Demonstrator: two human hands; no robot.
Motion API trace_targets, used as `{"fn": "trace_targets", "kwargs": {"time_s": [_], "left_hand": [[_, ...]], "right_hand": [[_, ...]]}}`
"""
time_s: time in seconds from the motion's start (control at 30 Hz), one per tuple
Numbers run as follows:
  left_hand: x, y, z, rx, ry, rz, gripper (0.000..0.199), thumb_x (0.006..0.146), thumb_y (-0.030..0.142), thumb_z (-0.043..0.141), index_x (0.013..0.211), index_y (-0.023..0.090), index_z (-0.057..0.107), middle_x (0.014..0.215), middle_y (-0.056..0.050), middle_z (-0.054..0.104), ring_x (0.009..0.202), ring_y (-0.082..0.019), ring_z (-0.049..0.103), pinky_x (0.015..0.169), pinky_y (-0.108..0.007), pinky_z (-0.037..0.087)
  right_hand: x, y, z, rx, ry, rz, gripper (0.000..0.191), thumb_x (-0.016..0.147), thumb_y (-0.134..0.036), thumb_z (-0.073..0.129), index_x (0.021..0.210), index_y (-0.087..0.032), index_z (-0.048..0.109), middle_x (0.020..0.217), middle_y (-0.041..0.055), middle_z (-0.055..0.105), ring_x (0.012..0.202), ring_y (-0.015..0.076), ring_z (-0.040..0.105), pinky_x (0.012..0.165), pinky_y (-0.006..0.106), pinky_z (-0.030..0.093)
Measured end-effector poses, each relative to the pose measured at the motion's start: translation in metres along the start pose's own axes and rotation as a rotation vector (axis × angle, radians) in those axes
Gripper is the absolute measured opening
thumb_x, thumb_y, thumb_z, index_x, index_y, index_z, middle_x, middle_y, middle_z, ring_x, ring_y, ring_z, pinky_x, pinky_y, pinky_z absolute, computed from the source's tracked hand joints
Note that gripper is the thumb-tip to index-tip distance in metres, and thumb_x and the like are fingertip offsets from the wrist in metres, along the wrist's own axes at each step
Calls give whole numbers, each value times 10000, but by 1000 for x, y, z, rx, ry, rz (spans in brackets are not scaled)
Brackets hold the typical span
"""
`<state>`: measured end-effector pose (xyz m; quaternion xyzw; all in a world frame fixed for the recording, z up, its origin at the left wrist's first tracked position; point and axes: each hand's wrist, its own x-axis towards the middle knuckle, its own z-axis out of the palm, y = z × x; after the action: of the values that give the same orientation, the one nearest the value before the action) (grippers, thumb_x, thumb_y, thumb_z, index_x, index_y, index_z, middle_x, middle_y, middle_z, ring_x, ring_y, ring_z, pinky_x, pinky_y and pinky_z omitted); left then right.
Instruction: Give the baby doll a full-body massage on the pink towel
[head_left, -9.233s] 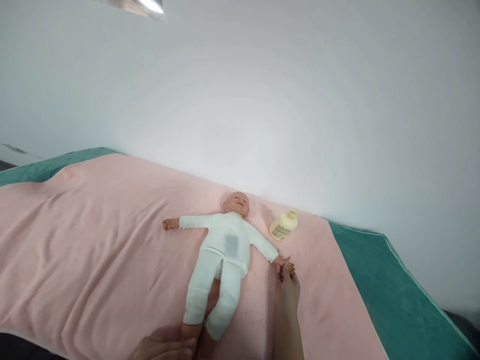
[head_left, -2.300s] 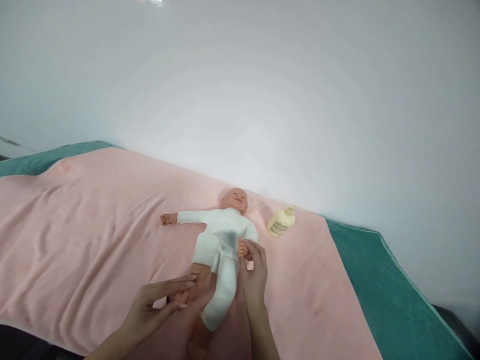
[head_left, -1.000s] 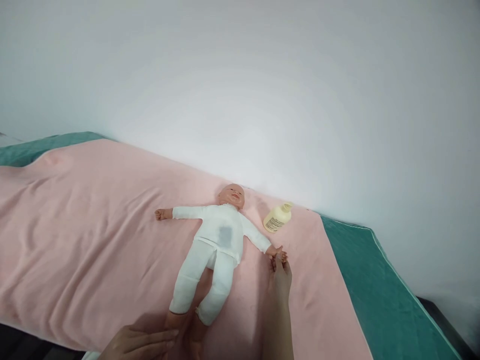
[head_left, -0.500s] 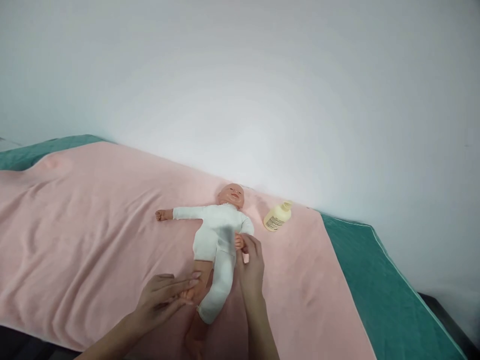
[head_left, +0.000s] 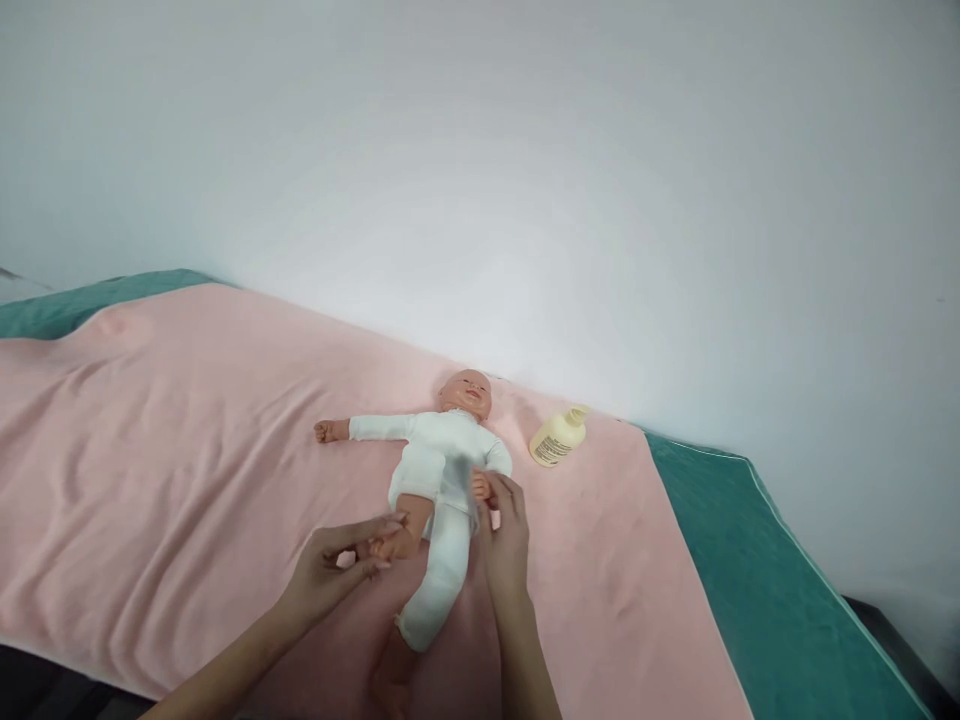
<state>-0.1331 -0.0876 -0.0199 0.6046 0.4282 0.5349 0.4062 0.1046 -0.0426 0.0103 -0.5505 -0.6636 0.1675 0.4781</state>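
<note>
A baby doll (head_left: pixel 450 437) with a white cloth body lies face up in the middle of the view, its head toward the wall. My left hand (head_left: pixel 322 572) grips the bare foot (head_left: pixel 384 548) of the doll's left-side leg between thumb and fingers, and that leg is raised and bent at the knee. The fingers of my right hand (head_left: pixel 508 535) are closed on the doll's small hand (head_left: pixel 481 486), beside its torso. The doll's other leg (head_left: pixel 436 590) stretches toward me, cloth covering it down to the lower part.
A pale yellow lotion bottle (head_left: pixel 558 440) leans to the right of the doll's head. Under everything is a pink blanket (head_left: pixel 202 430), laid over a green quilted cover (head_left: pixel 757 560). A white wall (head_left: pixel 480 180) stands behind.
My left hand has pushed the doll's foot upward, toward its body, and the leg now bends more. My right hand stays on the doll's hand.
</note>
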Motion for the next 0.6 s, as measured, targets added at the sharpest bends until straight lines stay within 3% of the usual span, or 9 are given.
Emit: {"fn": "trace_targets", "kwargs": {"time_s": [0.17, 0.27, 0.43, 0.6], "left_hand": [[-34, 2, -1, 63, -215, 142, 218, 846, 296, 653, 1047, 270, 735, 1088, -60, 698, 950, -248, 696, 781, -316, 593], [-55, -4, -5, 100, -309, 213, 323, 860, 210, 632, 1150, 341, 684, 1133, -19, 684, 952, -227, 696, 783, -282, 595], [-78, -11, -15, 155, -352, 237, 478, 869, 127, 600, 1255, 409, 591, 1170, 22, 670, 1009, -217, 669, 828, -289, 587], [-86, -9, -23, 287, -473, 322, 580, 860, 101, 610, 1338, 412, 502, 1199, 24, 655, 1023, -202, 661, 854, -260, 568]], "right_hand": [[11, 32, -18, 216, 332, 389, 475, 822, -469, 597, 1207, -191, 586, 1158, 91, 613, 959, 207, 620, 819, 327, 508], [14, 61, -32, 351, 488, 578, 604, 743, -561, 648, 1197, -167, 590, 1102, 90, 652, 954, 221, 640, 805, 315, 525], [8, 91, -51, 470, 525, 672, 595, 629, -615, 694, 956, -121, 639, 850, 97, 690, 815, 246, 680, 692, 348, 578], [-13, 84, -52, 506, 525, 601, 464, 681, -499, 711, 957, -137, 622, 891, 106, 686, 835, 243, 679, 700, 356, 585]]}}
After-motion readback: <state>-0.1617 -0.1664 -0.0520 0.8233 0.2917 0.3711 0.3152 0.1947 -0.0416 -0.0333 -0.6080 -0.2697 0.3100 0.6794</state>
